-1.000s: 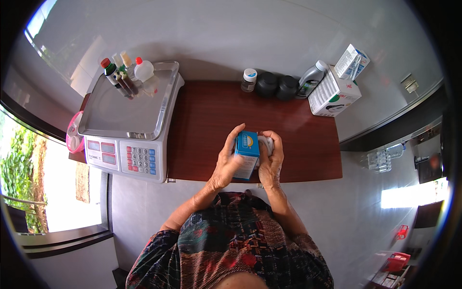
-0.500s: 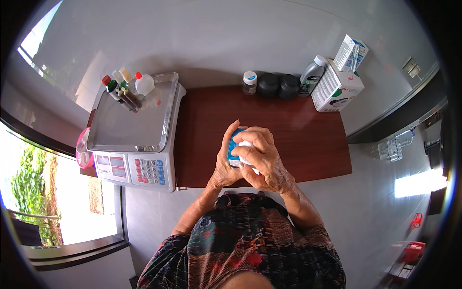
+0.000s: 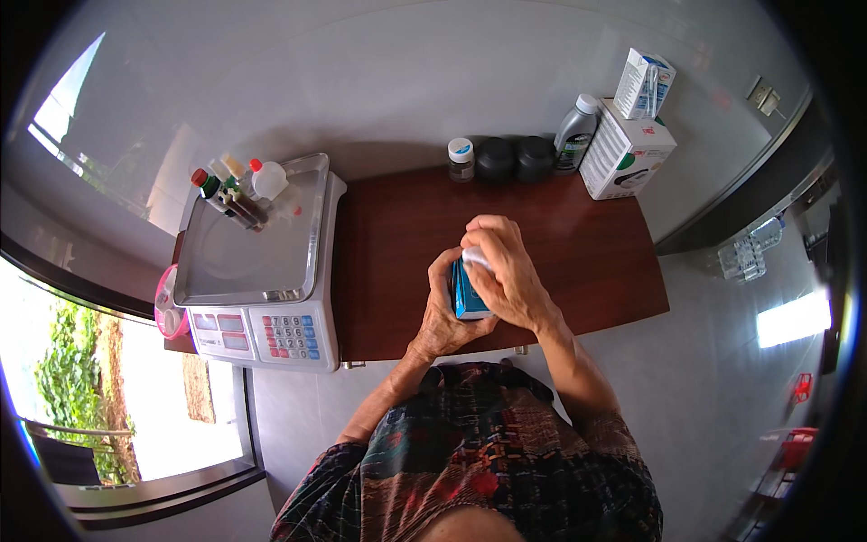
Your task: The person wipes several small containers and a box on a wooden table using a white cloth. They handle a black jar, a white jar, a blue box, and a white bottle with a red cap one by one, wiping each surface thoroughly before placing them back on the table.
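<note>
Both hands meet above the near edge of the dark red tabletop (image 3: 397,226), near its middle. The left hand (image 3: 444,316) is closed around a small blue box (image 3: 467,298) from below and from the left side, and the right hand (image 3: 506,275) is curled over the top of the box, so only one blue face with a lighter patch shows between them. Something small and white (image 3: 473,258) sits under the right fingers. At the left edge stands a weighing scale (image 3: 262,271) with small bottles (image 3: 237,194) on its tray. Along the far edge stand jars (image 3: 498,158), a grey bottle (image 3: 574,134) and a white carton (image 3: 625,152).
</note>
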`<action>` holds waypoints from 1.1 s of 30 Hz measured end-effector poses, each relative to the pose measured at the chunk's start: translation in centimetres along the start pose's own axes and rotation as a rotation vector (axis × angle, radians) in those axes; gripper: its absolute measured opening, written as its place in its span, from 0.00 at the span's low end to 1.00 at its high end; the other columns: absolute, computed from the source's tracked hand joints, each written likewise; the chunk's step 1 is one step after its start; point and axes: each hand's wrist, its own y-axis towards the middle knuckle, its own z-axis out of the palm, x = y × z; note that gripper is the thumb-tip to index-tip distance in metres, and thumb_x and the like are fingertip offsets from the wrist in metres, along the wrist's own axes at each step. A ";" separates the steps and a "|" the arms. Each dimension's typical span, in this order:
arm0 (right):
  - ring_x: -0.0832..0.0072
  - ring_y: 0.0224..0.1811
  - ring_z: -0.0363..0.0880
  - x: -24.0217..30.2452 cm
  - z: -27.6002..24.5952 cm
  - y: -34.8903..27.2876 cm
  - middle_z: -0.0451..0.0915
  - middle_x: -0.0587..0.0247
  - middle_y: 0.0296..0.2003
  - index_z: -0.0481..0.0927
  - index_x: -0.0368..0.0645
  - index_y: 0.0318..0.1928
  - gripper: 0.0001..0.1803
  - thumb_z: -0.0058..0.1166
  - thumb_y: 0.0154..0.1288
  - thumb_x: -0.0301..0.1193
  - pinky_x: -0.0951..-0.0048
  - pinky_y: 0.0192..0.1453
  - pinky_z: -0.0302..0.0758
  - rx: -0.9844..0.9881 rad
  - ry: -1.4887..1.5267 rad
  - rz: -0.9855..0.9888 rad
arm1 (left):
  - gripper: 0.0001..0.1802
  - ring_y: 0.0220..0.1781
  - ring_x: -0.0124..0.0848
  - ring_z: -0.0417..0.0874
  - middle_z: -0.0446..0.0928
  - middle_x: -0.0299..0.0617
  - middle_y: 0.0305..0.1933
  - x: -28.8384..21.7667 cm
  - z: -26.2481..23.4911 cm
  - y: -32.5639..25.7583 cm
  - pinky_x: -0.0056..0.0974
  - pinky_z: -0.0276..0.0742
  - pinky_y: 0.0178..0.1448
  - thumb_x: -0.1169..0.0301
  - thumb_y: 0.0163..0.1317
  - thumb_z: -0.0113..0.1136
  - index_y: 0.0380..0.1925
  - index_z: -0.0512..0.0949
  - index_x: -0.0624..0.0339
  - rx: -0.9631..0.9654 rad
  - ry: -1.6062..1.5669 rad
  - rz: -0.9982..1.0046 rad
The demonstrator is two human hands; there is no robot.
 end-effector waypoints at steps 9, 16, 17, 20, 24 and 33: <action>0.62 0.61 0.64 -0.5 2.4 -4.3 0.61 0.52 0.58 0.64 0.39 0.57 0.16 0.41 0.71 0.27 0.64 0.63 0.66 -0.113 0.577 0.404 | 0.59 0.60 0.40 0.71 0.66 0.49 0.57 0.4 -1.5 0.8 0.45 0.74 0.63 0.60 0.33 0.81 0.64 0.53 0.55 -0.181 -0.449 -0.118; 0.55 0.59 0.65 -0.8 5.4 -5.5 0.60 0.44 0.57 0.58 0.36 0.63 0.22 0.39 0.72 0.27 0.61 0.60 0.70 -0.093 0.382 0.466 | 0.54 0.58 0.42 0.72 0.66 0.48 0.57 0.1 -2.5 0.9 0.47 0.73 0.62 0.59 0.42 0.75 0.67 0.52 0.52 -0.440 -0.780 -0.156; 0.53 0.60 0.64 0.3 5.5 -5.9 0.59 0.42 0.58 0.57 0.36 0.64 0.23 0.39 0.72 0.27 0.60 0.60 0.70 -0.076 0.378 0.442 | 0.54 0.58 0.42 0.72 0.66 0.48 0.57 -0.2 -2.7 1.1 0.46 0.74 0.62 0.58 0.42 0.74 0.67 0.52 0.52 -0.465 -0.741 -0.170; 0.46 0.60 0.63 3.8 6.0 -6.3 0.59 0.40 0.59 0.56 0.37 0.66 0.28 0.44 0.67 0.22 0.54 0.60 0.71 -0.148 0.174 0.199 | 0.50 0.56 0.42 0.74 0.67 0.47 0.54 0.0 -2.8 1.5 0.47 0.78 0.56 0.54 0.47 0.67 0.68 0.52 0.49 -0.487 -0.649 -0.210; 0.49 0.60 0.63 3.1 4.3 -4.5 0.59 0.44 0.60 0.62 0.39 0.64 0.31 0.51 0.58 0.18 0.57 0.58 0.72 -0.199 -0.078 -0.011 | 0.55 0.56 0.42 0.72 0.66 0.48 0.54 -0.8 -2.0 1.7 0.48 0.77 0.59 0.55 0.40 0.73 0.67 0.53 0.51 -0.406 -0.744 -0.182; 0.55 0.52 0.72 -1.5 2.2 0.8 0.69 0.48 0.51 0.68 0.39 0.55 0.23 0.53 0.58 0.18 0.62 0.55 0.72 -0.375 0.237 0.126 | 0.57 0.64 0.45 0.67 0.62 0.49 0.62 -0.7 -1.2 1.9 0.50 0.68 0.68 0.56 0.41 0.73 0.69 0.50 0.52 -0.197 -0.883 -0.231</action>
